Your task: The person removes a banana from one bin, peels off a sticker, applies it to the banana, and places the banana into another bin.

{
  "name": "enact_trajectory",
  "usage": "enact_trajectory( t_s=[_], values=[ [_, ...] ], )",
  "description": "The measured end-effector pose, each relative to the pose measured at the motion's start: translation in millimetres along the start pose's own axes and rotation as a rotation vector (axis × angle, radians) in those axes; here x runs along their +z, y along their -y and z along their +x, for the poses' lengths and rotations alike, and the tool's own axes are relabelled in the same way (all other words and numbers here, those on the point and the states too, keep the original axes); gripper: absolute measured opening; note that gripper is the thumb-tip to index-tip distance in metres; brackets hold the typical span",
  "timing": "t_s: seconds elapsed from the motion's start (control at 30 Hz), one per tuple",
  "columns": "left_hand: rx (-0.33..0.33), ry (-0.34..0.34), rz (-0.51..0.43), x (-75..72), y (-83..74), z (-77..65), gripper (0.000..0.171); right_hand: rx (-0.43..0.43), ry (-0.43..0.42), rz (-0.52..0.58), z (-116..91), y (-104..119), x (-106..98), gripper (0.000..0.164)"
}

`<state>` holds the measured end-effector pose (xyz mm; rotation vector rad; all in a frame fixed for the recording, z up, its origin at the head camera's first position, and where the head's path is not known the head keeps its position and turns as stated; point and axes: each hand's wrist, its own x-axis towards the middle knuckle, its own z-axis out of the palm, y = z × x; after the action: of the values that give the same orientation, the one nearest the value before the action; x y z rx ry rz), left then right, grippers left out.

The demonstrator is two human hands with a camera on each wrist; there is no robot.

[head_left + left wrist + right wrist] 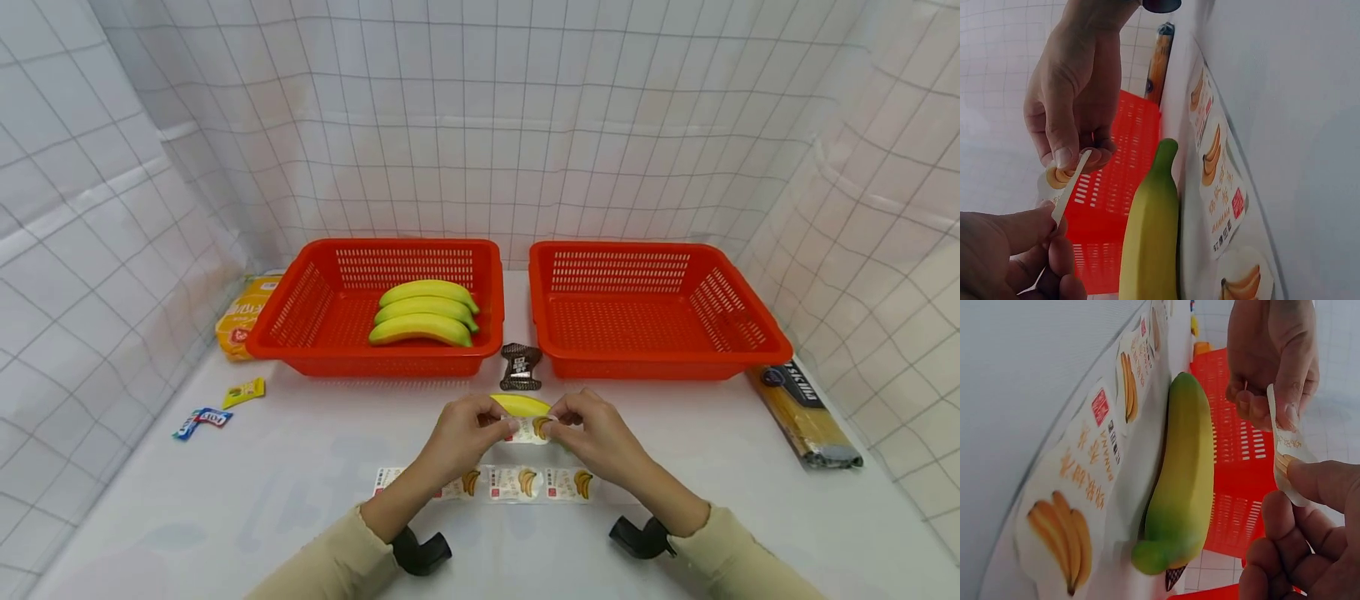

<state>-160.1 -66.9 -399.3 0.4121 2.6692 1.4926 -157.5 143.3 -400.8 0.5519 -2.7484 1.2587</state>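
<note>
Between my two hands a small banana sticker is held up, pinched at its left end by my left hand and at its right end by my right hand. In the right wrist view the sticker looks slightly curved. Just beyond and below it a single yellow banana with green ends lies on the table; neither hand touches it in the wrist views. A strip of several banana stickers lies flat nearer to me, partly hidden by my left forearm.
A red basket holding three bananas stands at the back left, another red basket at the back right. A dark wrapped snack lies between them. Small candy packets and an orange bag are left, a pasta pack right.
</note>
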Motion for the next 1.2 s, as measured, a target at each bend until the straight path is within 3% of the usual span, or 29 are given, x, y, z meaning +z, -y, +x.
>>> enact_trajectory(
  t_s=[0.13,0.3,0.43,0.6,0.83,1.0,1.2],
  values=[
    [0.001,-0.030,0.055,-10.8,-0.9,4.7,0.012,0.002,-0.022,-0.006,11.2,5.0,5.0,0.009],
    [0.035,-0.081,0.161,-23.8,-3.3,16.8,0.015,0.032,-0.040,-0.001,29.2,10.2,9.6,0.026],
    [0.049,-0.062,0.202,-29.5,-2.5,24.7,0.014,0.035,-0.032,-0.001,40.3,13.0,11.5,0.027],
    [0.037,-0.031,0.211,-31.0,0.3,27.7,0.015,0.028,-0.023,-0.034,47.4,11.7,14.6,0.012],
    [0.032,-0.031,0.233,-30.2,6.4,28.7,0.015,0.030,0.001,-0.080,50.3,7.8,19.0,0.013],
    [0.030,-0.032,0.225,-30.0,8.7,29.7,0.015,-0.016,0.011,-0.098,50.9,5.4,20.0,0.018],
    [0.079,-0.042,0.331,-24.4,15.8,32.2,0.018,-0.070,0.026,-0.239,52.7,0.2,25.4,0.025]
  ],
)
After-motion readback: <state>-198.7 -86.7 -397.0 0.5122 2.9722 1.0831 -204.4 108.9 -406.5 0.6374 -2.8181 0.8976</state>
